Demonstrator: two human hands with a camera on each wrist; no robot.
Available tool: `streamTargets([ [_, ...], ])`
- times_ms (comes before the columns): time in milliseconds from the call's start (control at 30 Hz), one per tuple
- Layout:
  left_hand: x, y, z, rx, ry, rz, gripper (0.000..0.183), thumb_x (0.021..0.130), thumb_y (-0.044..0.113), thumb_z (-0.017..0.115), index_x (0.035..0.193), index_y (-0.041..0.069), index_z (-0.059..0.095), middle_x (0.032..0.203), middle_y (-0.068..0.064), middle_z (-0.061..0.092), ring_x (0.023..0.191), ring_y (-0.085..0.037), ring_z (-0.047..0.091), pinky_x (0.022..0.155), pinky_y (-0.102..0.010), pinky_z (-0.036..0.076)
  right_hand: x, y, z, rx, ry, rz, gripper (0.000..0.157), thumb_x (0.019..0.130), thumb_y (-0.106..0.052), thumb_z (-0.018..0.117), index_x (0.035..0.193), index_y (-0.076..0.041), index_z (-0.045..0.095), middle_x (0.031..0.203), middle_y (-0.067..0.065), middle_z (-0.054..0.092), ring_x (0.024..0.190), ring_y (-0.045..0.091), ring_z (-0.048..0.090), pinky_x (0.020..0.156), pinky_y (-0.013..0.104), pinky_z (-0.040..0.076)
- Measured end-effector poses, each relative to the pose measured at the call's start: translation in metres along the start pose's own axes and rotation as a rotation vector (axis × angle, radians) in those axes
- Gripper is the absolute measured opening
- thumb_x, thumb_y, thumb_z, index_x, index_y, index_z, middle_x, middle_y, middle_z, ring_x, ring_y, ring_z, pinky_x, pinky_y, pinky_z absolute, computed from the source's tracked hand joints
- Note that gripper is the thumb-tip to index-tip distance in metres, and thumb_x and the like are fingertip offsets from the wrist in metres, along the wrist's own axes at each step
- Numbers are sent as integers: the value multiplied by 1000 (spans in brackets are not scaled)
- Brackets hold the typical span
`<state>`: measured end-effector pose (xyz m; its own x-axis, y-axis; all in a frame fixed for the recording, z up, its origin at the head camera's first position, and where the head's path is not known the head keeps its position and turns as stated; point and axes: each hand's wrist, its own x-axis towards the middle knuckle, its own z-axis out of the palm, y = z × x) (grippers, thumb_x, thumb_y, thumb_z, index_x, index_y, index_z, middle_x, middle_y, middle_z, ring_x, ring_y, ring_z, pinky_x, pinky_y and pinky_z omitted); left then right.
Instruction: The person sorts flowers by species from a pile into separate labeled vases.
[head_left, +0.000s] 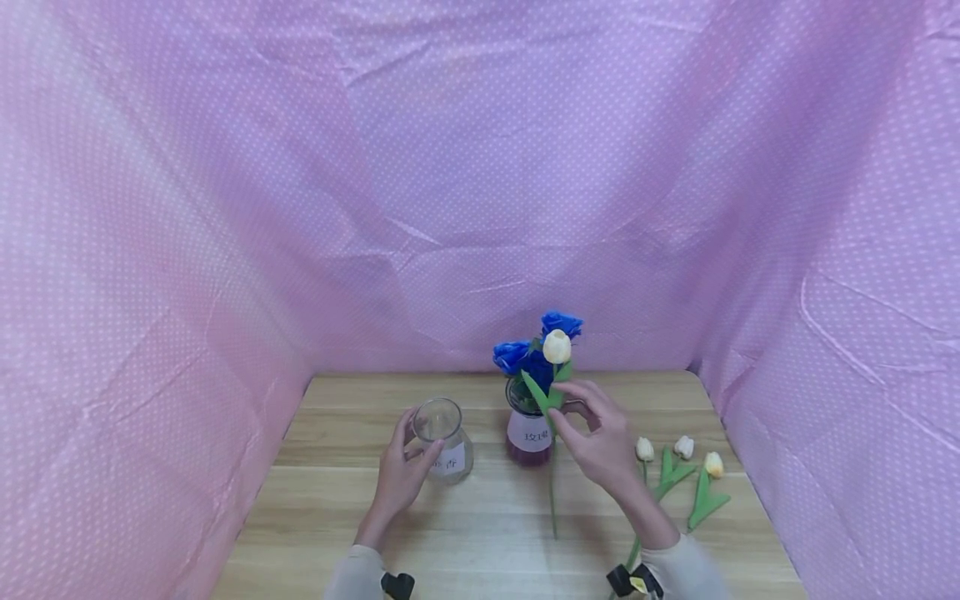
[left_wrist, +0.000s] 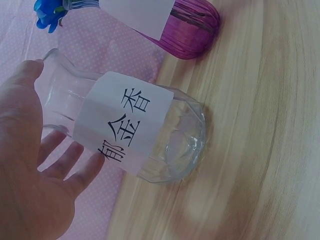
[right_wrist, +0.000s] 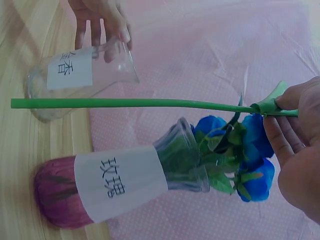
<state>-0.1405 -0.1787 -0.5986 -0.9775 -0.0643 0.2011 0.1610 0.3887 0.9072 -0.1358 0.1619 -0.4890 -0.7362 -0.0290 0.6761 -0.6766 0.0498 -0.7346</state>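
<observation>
The purple vase (head_left: 528,455) stands upright on the wooden table (head_left: 337,475), holding blue roses (head_left: 512,357) in its mouth and wearing a white label (right_wrist: 120,185) with the characters 玫瑰. To the left of the purple vase, and a little nearer the person, the clear vase (left_wrist: 182,145) stands on the same table; its own paper label (left_wrist: 125,120) reads 郁金香. The left hand (head_left: 405,475) holds the clear vase about the neck, thumb at the rim on one side and the fingers against the glass on the other. The right hand (head_left: 606,442) is raised just to the right of the purple vase's mouth, pinching the held tulip (head_left: 557,347) between thumb and fingers where the green leaves join the stem. That tulip is upright, its white bloom in front of the roses of the purple vase in the head view and its long stem hanging down outside that vase; whether bloom and roses touch cannot be told. Three loose tulips (head_left: 714,464) lie to the right of the purple vase and nearer the person, partly hidden by the right forearm. Behind the purple vase rises pink cloth (head_left: 480,167) with pale dots.
</observation>
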Motion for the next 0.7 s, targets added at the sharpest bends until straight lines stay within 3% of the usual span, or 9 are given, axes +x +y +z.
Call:
streamTargets([
  [200,0,-1,0,0,-3,2,82,104,24,84,172,10,41,161,-25,64,148,-50,63,112,-62,65,8,2,12,19,-20,-15,47,86,26,79,131,12,72,125,32,70,106,9,74,95,21,69],
  [433,2,-3,-1,2,-5,7,81,104,25,84,172,11,41,162,-25,63,148,-51,63,111,-62,65,21,4,31,43,-29,-31,45,88,25,79,130,10,74,123,30,70,99,11,73,87,19,68],
  [700,3,-3,-1,-1,-12,-1,83,104,26,85,172,12,41,163,-24,63,148,-50,63,112,-61,66,40,4,57,38,-9,-9,40,89,21,80,127,10,75,126,27,71,99,9,73,89,19,69],
])
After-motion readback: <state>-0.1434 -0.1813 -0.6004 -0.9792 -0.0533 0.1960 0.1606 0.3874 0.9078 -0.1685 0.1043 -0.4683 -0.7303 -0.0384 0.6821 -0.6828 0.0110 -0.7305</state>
